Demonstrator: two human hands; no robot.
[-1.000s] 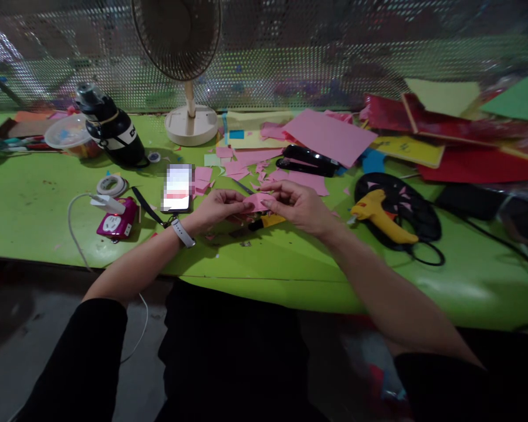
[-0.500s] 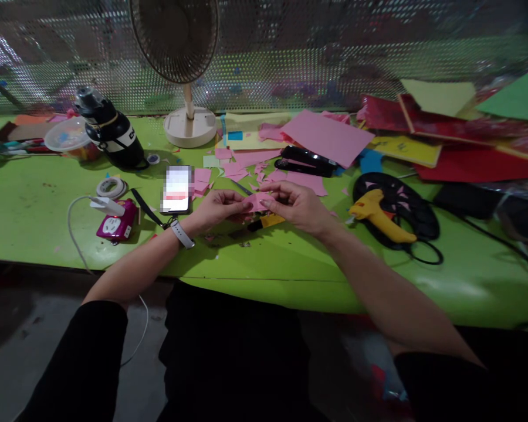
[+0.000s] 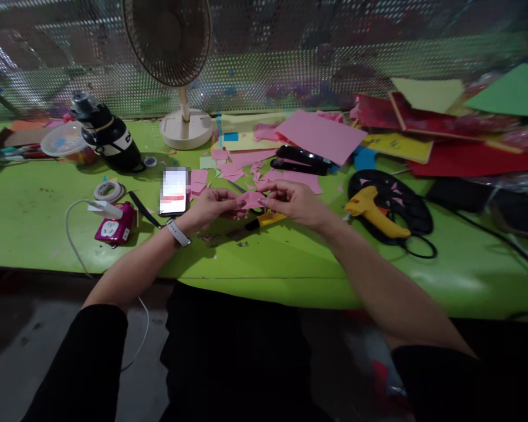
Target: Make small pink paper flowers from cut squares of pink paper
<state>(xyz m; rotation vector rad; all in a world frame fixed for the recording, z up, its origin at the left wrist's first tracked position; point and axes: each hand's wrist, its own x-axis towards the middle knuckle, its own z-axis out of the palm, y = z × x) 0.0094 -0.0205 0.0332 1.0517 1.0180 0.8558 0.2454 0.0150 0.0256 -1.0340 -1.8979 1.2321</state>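
One small piece of pink paper [image 3: 251,200] is at the centre of the frame, its long axis running roughly left to right between two hands above the green table [image 3: 264,258]. The fingers of the left hand [image 3: 213,206] pinch its left end; those of the right hand [image 3: 295,202] pinch its right end. The paper looks thin and matte. Right of centre, one yellow plastic glue gun [image 3: 376,214] lies on one rounded black pad [image 3: 419,218], nozzle towards the left; above centre lies one glossy black stapler [image 3: 301,161].
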